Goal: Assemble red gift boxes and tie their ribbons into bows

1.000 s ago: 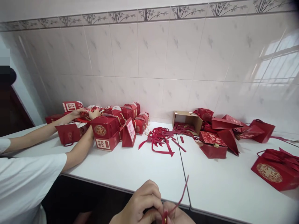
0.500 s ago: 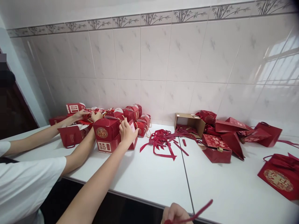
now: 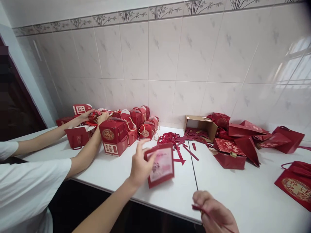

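Observation:
My left hand (image 3: 142, 165) grips the left edge of a small red gift box (image 3: 170, 174) with a pink printed picture on the side facing me. The box is tilted and somewhat blurred, over the front middle of the table. At the front edge, my right hand (image 3: 213, 208) pinches a dark red ribbon (image 3: 197, 207) between thumb and fingers; part of the ribbon is hidden by the hand. Behind the box lies a tangled heap of red ribbons (image 3: 167, 138). Left of it, stacked red gift boxes (image 3: 114, 137) with gold and white print stand on the table.
At left, a co-worker's hands (image 3: 103, 117) handle red items beside an open red bag (image 3: 79, 137). A cardboard box (image 3: 212, 128) of ribbons lies near the wall. Several red bags (image 3: 230, 158) lie to its right, another red bag (image 3: 295, 184) at the right edge.
My left hand has brought the gift box from beside the stacked boxes toward me and to the right. My right hand has risen further into view with the ribbon.

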A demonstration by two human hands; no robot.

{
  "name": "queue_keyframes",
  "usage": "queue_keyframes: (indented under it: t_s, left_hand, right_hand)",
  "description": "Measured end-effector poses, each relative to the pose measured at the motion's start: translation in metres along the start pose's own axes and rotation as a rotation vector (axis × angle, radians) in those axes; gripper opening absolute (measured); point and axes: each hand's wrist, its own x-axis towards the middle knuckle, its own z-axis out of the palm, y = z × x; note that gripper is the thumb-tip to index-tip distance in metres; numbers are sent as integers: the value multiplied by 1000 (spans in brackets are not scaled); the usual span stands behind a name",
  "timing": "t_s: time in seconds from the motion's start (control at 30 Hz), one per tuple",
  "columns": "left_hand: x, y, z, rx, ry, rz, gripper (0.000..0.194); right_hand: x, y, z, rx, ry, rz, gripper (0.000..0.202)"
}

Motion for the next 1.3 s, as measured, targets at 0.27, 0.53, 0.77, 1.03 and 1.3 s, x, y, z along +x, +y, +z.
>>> queue_keyframes:
  t_s: [0.27, 0.53, 0.77, 1.03, 1.3]
  left_hand:
    - [-60, 30, 25, -261, -326, 73, 54]
    - [-58, 15, 29, -148, -138, 289, 18]
    - [-55, 15, 22, -313, -297, -23, 8]
    - [-65, 4, 31, -449, -246, -100, 15]
    - [-70, 6, 32, -434, -230, -222, 27]
  right_hand:
    - [30, -1, 6, -182, 55, 33, 7]
    - [23, 13, 16, -96, 27, 114, 9]
    - [24, 3, 27, -202, 101, 82, 13]
    - [22, 6, 29, -349, 43, 7, 12]
    - [23, 5, 36, -430, 112, 3, 17]
